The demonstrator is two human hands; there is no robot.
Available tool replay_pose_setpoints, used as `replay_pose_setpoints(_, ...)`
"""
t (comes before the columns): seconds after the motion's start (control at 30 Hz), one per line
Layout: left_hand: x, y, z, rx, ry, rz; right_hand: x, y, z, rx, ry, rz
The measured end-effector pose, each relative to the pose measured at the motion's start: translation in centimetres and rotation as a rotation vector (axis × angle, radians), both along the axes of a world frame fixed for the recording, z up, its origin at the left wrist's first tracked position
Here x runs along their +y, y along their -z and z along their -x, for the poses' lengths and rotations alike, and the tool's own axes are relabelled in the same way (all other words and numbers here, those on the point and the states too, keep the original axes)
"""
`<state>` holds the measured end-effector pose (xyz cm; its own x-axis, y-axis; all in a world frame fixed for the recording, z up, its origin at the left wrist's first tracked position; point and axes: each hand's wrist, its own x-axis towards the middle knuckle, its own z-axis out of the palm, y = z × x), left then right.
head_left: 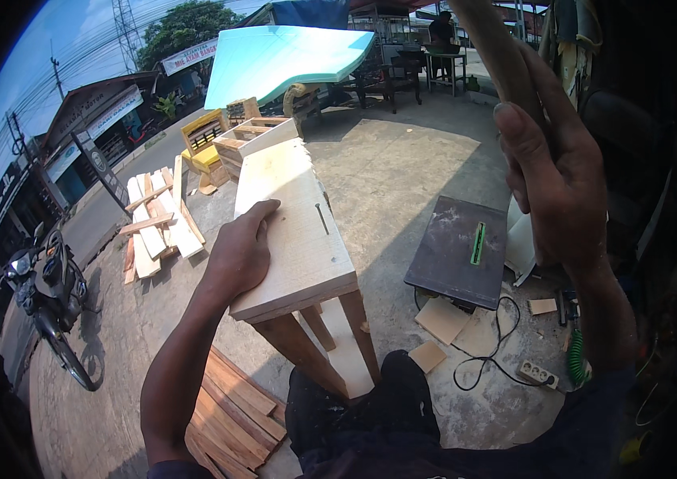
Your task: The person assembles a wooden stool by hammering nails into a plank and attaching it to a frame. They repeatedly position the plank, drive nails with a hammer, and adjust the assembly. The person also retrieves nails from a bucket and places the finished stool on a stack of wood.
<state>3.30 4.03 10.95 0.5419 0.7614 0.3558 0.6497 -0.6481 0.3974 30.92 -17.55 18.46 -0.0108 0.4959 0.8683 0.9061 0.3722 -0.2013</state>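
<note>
A long wooden frame topped with a pale board (298, 263) stands before me, its near end between my legs. On the left side of that board is my left hand (236, 254), thumb side on top and the other fingers hidden over the edge. A nail (322, 219) shows near the board's right edge; whether it stands or lies I cannot tell. Raised at the upper right, my right hand (550, 168) is wrapped around a thick wooden handle (502, 56). The handle's far end is outside the picture.
Right of the frame sits a dark panel (450, 247) with a green tool (478, 243) on it. A black cable and a power strip (538, 373) lie nearby. Planks (234, 411) are spread at lower left, more planks (162, 215) beyond. A motorcycle (51, 303) stands far left.
</note>
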Motion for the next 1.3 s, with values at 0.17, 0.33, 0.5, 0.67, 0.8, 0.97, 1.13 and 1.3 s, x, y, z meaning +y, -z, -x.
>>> replay_pose_setpoints(0.17, 0.1, 0.3, 0.3, -0.009, -0.014, 0.013, -2.0, -0.7, 1.4, -0.287, 0.279, 0.562)
replay_pose_setpoints(0.33, 0.3, 0.3, -0.1, -0.028, 0.028, -0.011, -2.2, -2.8, 1.4, 0.317, -0.009, 0.052)
replay_pose_setpoints(0.5, 0.2, 0.7, 0.3, 0.0, -0.001, 0.024, -1.1, -0.1, 2.9, -0.374, 0.227, 0.808)
replay_pose_setpoints(0.67, -0.1, 0.1, -0.4, -0.016, 0.026, 0.015, -2.3, -4.7, 1.4, 0.222, 0.037, 0.106)
replay_pose_setpoints(0.8, 0.6, 1.2, 0.6, -0.096, 0.029, -0.001, -2.4, -2.3, 2.9, -0.131, 0.283, 0.639)
replay_pose_setpoints(0.97, 0.2, 0.9, 0.2, -0.041, 0.006, 0.033, -1.4, -3.8, 2.7, -0.25, 0.167, 0.329)
replay_pose_setpoints(1.13, 0.4, 0.6, -0.2, -0.074, 0.038, 0.03, -2.0, -1.7, 2.7, 0.045, 0.075, 0.275)
replay_pose_setpoints(1.3, -0.6, -0.3, -0.1, -0.036, 0.0, 0.036, -2.9, -3.8, 2.6, -0.225, 0.199, 0.5)
